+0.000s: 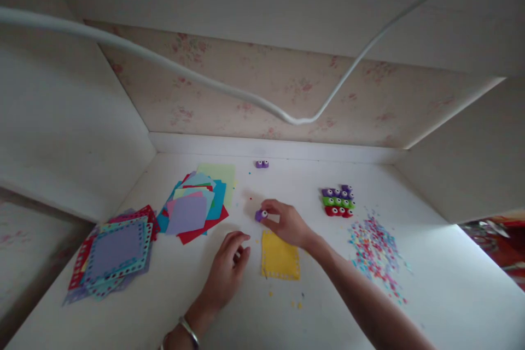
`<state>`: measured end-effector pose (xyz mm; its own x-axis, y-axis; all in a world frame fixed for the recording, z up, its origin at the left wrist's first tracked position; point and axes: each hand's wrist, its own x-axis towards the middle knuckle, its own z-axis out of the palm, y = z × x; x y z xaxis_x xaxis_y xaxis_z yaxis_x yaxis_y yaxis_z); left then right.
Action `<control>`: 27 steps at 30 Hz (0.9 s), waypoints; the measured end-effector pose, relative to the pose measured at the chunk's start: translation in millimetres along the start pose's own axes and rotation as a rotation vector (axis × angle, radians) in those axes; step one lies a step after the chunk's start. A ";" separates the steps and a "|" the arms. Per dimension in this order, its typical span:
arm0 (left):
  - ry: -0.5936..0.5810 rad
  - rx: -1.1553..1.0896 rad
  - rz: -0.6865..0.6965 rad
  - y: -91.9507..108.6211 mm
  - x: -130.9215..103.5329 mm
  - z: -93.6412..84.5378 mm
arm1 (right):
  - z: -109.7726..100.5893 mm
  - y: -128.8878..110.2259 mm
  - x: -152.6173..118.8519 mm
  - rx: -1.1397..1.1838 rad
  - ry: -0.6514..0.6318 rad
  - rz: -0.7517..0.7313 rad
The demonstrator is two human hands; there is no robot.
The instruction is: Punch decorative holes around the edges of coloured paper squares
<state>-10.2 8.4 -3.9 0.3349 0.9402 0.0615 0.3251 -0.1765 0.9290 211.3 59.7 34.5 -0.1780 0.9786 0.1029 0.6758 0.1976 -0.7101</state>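
My right hand (285,221) is closed on a small purple craft punch (260,216), gripped between thumb and fingers just above the table. Right below that hand lies a yellow paper square (280,257) with small cut-outs along its edges. My left hand (230,267) rests to the left of the square, its fingers loosely bent and the thumb apart, holding nothing. Near the back edge, two purple punches (262,164) sit side by side. More punches in purple, green and red (337,201) stand in rows at the right.
Plain coloured paper squares (187,215) are piled at left centre. A second pile of squares with punched borders (117,251) lies farther left. Loose paper confetti (377,249) covers a patch at the right. A white cable (229,87) hangs across the view above the table.
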 end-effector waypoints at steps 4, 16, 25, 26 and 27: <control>0.003 0.096 0.031 -3.0 1.1 2.7 | 19.5 -16.7 -39.2 -0.015 -0.107 -0.118; -0.079 0.380 0.098 8.2 19.4 12.0 | -2.3 28.3 -119.5 -0.269 0.013 0.108; -0.077 0.284 0.100 0.3 15.1 10.3 | 5.9 11.4 -122.0 0.744 0.196 0.504; -0.075 0.282 0.094 -0.4 14.4 9.9 | 7.7 9.9 -121.1 0.841 0.186 0.523; -0.074 0.279 0.089 -1.0 14.1 9.8 | 9.5 9.0 -120.1 0.899 0.176 0.530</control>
<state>2.8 18.9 -7.5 0.4331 0.8955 0.1020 0.5187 -0.3402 0.7843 232.0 -56.6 9.2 0.1399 0.9360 -0.3230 -0.1542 -0.3016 -0.9409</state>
